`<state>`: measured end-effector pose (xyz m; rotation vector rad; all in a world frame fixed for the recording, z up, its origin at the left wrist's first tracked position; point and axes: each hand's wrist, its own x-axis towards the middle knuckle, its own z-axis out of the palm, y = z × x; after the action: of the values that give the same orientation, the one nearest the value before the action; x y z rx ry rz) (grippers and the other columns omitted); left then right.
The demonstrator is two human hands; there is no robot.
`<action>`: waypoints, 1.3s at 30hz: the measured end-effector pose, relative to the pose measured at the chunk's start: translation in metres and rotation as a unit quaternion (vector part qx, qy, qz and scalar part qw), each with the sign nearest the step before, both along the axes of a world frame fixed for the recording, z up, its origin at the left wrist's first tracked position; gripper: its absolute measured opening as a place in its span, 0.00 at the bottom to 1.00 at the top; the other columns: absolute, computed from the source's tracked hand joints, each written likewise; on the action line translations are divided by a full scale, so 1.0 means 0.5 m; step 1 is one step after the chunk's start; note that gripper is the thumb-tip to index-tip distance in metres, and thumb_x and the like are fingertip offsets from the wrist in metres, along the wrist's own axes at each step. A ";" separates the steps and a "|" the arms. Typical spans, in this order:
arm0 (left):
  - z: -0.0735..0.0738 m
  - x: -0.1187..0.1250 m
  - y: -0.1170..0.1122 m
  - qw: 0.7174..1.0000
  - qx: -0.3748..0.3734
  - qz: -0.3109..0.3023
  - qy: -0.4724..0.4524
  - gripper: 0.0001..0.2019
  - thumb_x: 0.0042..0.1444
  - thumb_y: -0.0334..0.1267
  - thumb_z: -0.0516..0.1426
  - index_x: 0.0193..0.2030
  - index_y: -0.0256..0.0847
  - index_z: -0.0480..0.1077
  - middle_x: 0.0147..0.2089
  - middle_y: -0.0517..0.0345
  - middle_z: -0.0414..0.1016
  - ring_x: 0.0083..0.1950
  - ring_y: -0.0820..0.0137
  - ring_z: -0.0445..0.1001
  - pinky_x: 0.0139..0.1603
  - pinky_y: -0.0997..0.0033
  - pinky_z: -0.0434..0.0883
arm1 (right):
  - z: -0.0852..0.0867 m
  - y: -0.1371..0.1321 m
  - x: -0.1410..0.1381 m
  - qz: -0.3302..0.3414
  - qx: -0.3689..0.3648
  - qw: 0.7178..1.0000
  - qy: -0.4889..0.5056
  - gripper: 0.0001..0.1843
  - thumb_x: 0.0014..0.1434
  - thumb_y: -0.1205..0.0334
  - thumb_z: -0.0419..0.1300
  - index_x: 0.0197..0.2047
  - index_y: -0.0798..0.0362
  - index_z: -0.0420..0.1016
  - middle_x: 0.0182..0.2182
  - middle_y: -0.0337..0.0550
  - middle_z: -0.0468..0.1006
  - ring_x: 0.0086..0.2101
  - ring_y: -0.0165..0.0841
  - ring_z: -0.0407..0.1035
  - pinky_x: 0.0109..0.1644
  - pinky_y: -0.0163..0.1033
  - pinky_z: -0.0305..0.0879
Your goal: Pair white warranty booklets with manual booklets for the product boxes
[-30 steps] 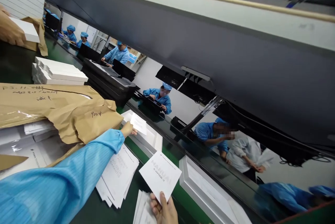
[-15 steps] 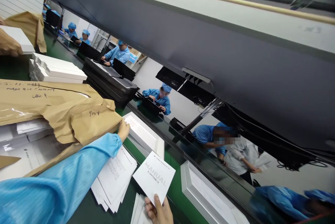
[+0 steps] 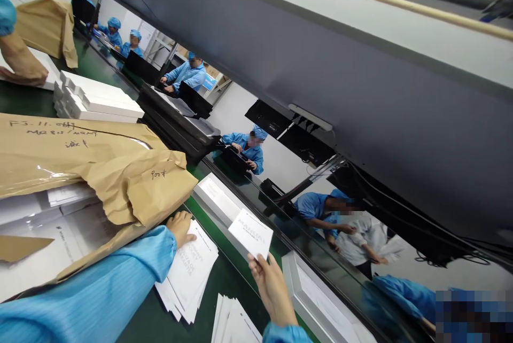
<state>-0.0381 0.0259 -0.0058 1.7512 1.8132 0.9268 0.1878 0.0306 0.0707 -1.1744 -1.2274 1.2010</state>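
Observation:
My right hand (image 3: 272, 284) pinches a white booklet (image 3: 252, 236) marked "MANUAL" by its lower edge, holding it over a long white open box (image 3: 218, 196). My left hand (image 3: 181, 228), fingers apart, rests at the upper end of a fanned stack of white warranty leaflets (image 3: 188, 273). Below my right hand lies a second fanned pile of white booklets (image 3: 236, 324), cut off by the frame's bottom edge. A torn brown paper package (image 3: 132, 182) with handwriting and white printed leaflets inside lies beside my left arm.
Another open white box (image 3: 316, 300) sits on the green belt at right. White boxes (image 3: 100, 100) are stacked at left, near a co-worker's hand (image 3: 26, 65). Black trays (image 3: 176, 124) stand behind. A grey overhead panel (image 3: 320, 65) spans the top. Several people work across the line.
My right hand has moved up and away with the booklet, bringing it over the long white box. My left hand has drawn back from that box's near end to the warranty leaflets.

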 end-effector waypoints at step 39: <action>0.001 0.007 -0.009 0.998 0.043 -0.044 0.012 0.18 0.42 0.44 0.52 0.42 0.43 0.62 0.47 0.55 0.59 0.49 0.63 0.55 0.44 0.62 0.56 | -0.135 -0.189 -0.134 -0.006 -0.005 0.999 0.037 0.28 0.48 0.54 0.53 0.51 0.49 0.49 0.46 0.46 0.64 0.45 0.35 0.60 0.43 0.41 0.58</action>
<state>-0.0348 0.0212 -0.0052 1.8853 1.7197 0.9645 0.1207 -0.0637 0.0033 -1.1333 -1.1594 1.2318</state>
